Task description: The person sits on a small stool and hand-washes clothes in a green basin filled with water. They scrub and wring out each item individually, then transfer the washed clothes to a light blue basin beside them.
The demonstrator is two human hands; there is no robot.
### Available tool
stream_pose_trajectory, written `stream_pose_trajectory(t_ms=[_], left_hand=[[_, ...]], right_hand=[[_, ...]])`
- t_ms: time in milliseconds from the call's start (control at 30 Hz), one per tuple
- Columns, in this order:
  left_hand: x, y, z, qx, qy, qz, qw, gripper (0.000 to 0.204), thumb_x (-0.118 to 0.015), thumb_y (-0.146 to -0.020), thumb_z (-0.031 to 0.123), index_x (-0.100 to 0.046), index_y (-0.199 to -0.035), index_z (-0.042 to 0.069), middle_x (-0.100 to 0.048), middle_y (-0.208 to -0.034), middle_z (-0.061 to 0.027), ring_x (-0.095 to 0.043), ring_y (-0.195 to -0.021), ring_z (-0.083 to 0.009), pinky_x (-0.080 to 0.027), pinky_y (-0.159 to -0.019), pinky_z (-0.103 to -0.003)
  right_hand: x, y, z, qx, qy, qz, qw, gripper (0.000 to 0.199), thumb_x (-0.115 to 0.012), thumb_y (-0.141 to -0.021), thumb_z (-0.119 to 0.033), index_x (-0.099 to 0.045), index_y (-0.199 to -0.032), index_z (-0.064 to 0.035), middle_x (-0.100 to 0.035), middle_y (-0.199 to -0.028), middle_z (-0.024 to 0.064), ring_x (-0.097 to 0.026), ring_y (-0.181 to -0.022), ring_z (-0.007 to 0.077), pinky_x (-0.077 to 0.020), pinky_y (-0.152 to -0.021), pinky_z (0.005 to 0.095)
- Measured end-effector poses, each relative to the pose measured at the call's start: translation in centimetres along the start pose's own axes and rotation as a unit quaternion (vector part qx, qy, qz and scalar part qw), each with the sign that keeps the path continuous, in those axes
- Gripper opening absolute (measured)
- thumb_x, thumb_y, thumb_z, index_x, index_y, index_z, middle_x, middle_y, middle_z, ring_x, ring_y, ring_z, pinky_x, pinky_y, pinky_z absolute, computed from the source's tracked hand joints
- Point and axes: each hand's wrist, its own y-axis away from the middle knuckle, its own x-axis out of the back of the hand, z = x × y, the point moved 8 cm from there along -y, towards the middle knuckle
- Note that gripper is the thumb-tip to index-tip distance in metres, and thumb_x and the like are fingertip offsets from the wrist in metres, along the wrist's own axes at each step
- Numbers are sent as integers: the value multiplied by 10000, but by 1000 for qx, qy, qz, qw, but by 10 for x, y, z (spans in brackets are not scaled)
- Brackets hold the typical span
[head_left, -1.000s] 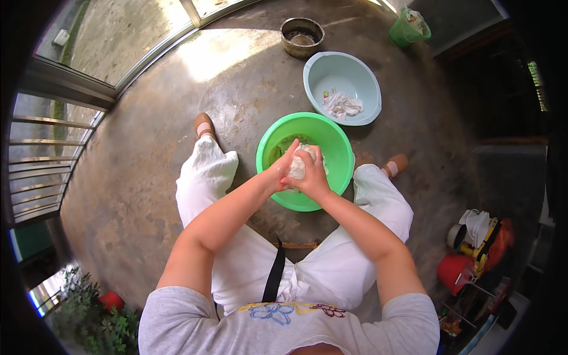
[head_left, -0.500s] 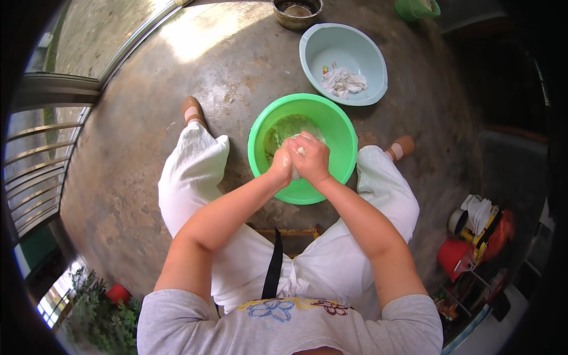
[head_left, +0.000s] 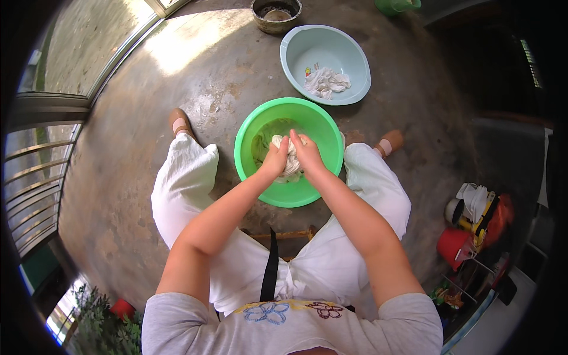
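Observation:
Between my knees stands a bright green round basin (head_left: pixel 242 148) with water in its bottom. Over it, my left hand (head_left: pixel 276 158) and my right hand (head_left: pixel 306 155) press a bunched, wet white cloth (head_left: pixel 291 168) between them. Both thumbs lie side by side on top, and the cloth bulges out above and below the fingers. Most of the fingertips are hidden by the cloth and the hands. More pale cloth seems to lie in the water, though its shape is hard to make out.
Beyond, a pale blue basin (head_left: pixel 349 59) holds a crumpled white cloth (head_left: pixel 326 83). Behind it sit a dark metal pot (head_left: pixel 276 26) and a green container (head_left: pixel 397 6). At right, a red bucket (head_left: pixel 454 245) stands by a cluttered rack; a leafy plant (head_left: pixel 106 325) is at lower left.
My hands have loosened from a tight clasp to a side-by-side hold, and more of the bunched cloth shows between them. The whole view has shifted slightly.

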Motion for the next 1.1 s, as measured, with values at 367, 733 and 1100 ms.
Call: stream_pose_trajectory(t_ms=[367,733,1100], left_hand=[[23,18,63,110,165,-27,980,379,-485,-929,282,-475,-1247,76,-336,-1395,-108,-432,-1210,-264,-402,-977,-395],[33,13,-8,186,64,13,980,343,-495,-845,107,-504,-1186,71,-518,-1068,-45,-449,-955,-156,-361,-818,-278],[-3,-46,-53,28,-668,-50,742,790,-581,-808,172,-178,-1479,279,-51,-1547,-153,-86,-1410,-381,-118,-1114,-546]], right_hand=[[94,-76,-201,234,-185,5,954,411,-647,-880,-167,-443,-1215,-42,-579,-1108,106,-591,-1003,212,-509,-829,374],[-16,-66,-40,441,497,-83,743,119,-616,-754,-44,-638,-863,-86,-597,-882,109,-581,-803,310,-466,-719,417],[35,-102,125,-11,686,-52,725,781,-739,-749,-266,-335,-1413,-184,-259,-1465,119,-245,-1362,338,-302,-1052,488]])
